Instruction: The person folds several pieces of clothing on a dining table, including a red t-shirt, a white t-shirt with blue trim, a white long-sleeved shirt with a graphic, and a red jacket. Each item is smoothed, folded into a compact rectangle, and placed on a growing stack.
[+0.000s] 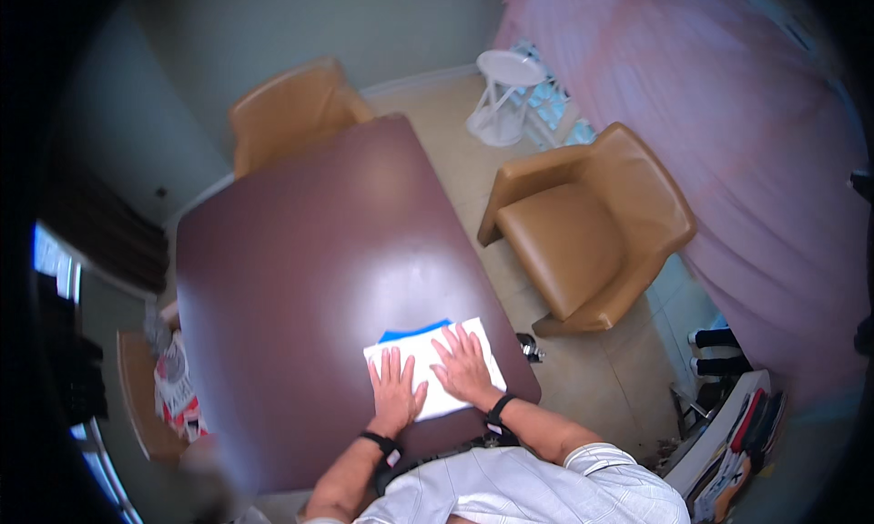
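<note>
A white sheet (440, 401), paper by its look, lies at a slant near the front edge of a dark brown table (293, 305). From under its far edge shows a strip of something blue (415, 332); the rest of that is covered. My left hand (396, 393) rests palm down on the sheet's left part, with the thumb spread. On the right part, my right hand (467, 368) presses flat too, its fingers apart. Each wrist wears a black band. Neither hand grips anything.
Tan leather armchairs stand at the table's right (573, 230) and far end (293, 114). Further back is a white stool (511, 70) beside a pink curtain (683, 114). Bags lie on a chair (140, 394) at the left. Books or folders (744, 442) stand at lower right.
</note>
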Demonstrator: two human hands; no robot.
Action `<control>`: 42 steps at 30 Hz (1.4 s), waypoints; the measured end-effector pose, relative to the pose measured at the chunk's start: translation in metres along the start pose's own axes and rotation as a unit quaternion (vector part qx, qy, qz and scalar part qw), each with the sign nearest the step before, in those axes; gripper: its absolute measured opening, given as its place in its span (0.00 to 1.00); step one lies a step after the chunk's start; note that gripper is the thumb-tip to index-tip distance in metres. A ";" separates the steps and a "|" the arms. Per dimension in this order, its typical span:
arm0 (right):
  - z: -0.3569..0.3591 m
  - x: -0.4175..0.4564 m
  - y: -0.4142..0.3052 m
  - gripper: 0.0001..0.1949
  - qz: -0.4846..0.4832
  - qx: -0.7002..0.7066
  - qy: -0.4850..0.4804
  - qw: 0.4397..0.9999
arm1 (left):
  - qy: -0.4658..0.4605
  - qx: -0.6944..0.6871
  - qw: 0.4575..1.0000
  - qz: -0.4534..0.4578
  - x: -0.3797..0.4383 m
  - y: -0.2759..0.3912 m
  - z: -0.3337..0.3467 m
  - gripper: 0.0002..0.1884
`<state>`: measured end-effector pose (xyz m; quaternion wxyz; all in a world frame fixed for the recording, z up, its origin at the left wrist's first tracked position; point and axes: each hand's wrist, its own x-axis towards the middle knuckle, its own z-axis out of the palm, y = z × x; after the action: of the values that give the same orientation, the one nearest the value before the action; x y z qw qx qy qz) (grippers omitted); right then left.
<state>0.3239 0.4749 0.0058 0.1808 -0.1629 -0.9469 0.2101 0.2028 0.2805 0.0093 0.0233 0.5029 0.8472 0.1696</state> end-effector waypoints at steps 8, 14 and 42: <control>-0.001 -0.002 -0.004 0.34 0.007 -0.004 -0.007 1.000 | -0.052 -0.021 0.998 0.035 0.003 -0.011 -0.023 0.35; -0.029 -0.027 0.010 0.44 0.113 -0.050 0.018 0.992 | 0.027 -0.076 0.996 -0.033 -0.031 -0.019 -0.032 0.38; -0.047 -0.042 0.009 0.26 0.440 0.156 -0.085 0.880 | -0.180 -0.455 0.810 -0.324 -0.016 -0.045 -0.053 0.17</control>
<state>0.3818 0.4823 0.0300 0.0116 -0.5139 -0.7447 0.4257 0.1620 0.2335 0.0428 0.4551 0.1521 0.7676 0.4248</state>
